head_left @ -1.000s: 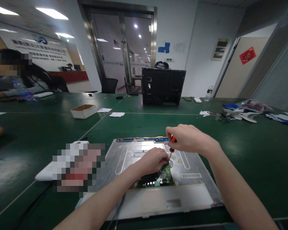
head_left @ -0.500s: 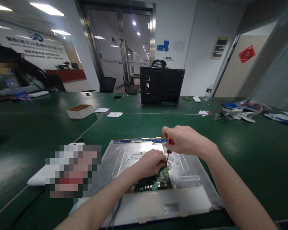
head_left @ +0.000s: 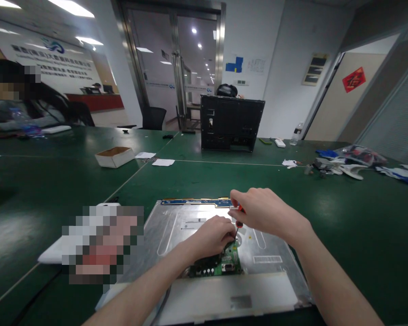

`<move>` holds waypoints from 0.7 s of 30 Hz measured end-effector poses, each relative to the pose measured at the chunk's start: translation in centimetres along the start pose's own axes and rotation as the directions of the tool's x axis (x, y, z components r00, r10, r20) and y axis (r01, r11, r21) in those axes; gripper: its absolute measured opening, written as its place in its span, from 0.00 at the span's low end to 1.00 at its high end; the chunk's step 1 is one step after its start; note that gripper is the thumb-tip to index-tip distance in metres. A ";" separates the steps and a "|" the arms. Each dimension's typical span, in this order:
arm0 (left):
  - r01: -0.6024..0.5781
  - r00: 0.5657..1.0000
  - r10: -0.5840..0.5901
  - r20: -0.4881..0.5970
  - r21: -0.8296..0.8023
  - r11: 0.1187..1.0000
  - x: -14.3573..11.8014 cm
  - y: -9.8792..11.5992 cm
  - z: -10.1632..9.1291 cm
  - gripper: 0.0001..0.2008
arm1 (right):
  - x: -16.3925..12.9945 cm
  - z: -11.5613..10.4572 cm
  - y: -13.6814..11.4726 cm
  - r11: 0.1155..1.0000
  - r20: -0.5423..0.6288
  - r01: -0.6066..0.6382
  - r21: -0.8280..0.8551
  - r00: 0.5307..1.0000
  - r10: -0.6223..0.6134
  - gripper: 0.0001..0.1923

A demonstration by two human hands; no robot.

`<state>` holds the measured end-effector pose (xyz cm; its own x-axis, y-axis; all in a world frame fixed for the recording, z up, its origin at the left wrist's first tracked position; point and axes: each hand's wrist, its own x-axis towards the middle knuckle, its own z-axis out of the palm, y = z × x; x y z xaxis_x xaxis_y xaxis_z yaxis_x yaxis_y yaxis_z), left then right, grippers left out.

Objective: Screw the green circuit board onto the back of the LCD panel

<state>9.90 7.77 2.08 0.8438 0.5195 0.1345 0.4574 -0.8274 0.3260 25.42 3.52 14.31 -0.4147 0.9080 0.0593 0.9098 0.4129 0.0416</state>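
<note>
Head view — right hand: the right hand (head_left: 265, 210) is closed around the orange-and-black handle of a small screwdriver (head_left: 237, 216), fingers wrapped at its top end.
Head view — tool axis: the screwdriver stands nearly upright, leaning a little, with its handle in the fist and its thin shaft running down and slightly left to the tip, which meets the upper edge of the green circuit board (head_left: 224, 263).
Head view — left hand: the left hand (head_left: 209, 235) rests curled on the board, fingertips pinched right beside the screwdriver's tip; whether it grips a small part there I cannot tell — the fingers hide that spot.
Head view — which hand is nearer: the left hand is touching the board, while the right sits above and to the right, reaching the board only through the tool.
Head view — board's place: the circuit board lies flat on the silver metal back of a monitor panel (head_left: 268, 246), near its front middle, on the green table (head_left: 360, 217).
Head view — surroundings: a black monitor casing (head_left: 231, 122) stands upright well beyond, and a small cardboard box (head_left: 114, 156) lies off to the left.
</note>
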 end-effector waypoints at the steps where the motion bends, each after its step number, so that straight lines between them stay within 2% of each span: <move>1: -0.003 1.000 0.003 -0.004 -0.004 1.000 0.0 0.0 0.0 0.05 | -0.1 -0.1 0.2 0.999 -0.007 0.028 0.022 1.000 -0.028 0.08; 5: -0.003 1.000 0.003 -0.010 0.006 1.000 -0.1 0.2 0.0 0.05 | -0.4 -0.2 1.1 0.991 0.012 0.091 0.103 0.996 -0.092 0.12; 9: 0.034 0.999 -0.033 -0.017 0.022 0.999 -0.2 0.5 -0.1 0.04 | 0.1 0.0 0.8 0.999 -0.001 -0.034 0.028 0.999 0.034 0.16; 11: 0.039 0.999 -0.039 -0.009 0.026 0.999 -0.1 0.5 -0.2 0.04 | 0.4 0.1 0.5 0.999 -0.017 -0.054 -0.005 0.998 0.054 0.18; 15: 0.044 0.999 -0.044 -0.006 0.039 0.998 0.1 0.6 -0.2 0.04 | 0.4 0.3 0.4 1.000 -0.059 0.005 -0.021 0.998 -0.006 0.07; 19: 0.048 0.999 -0.047 -0.020 0.062 0.997 0.1 0.8 -0.3 0.05 | 0.1 0.2 0.7 0.991 -0.059 0.123 0.058 0.991 -0.119 0.13; 21: 0.051 0.999 -0.050 -0.020 0.094 0.994 0.1 1.0 -0.4 0.05 | 0.2 0.2 0.7 0.993 -0.045 0.104 0.058 0.994 -0.102 0.14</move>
<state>10.35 7.08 2.77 0.8142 0.5642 0.1369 0.5245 -0.8159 0.2434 26.01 4.06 14.12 -0.5052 0.8572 0.1000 0.8609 0.5086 -0.0105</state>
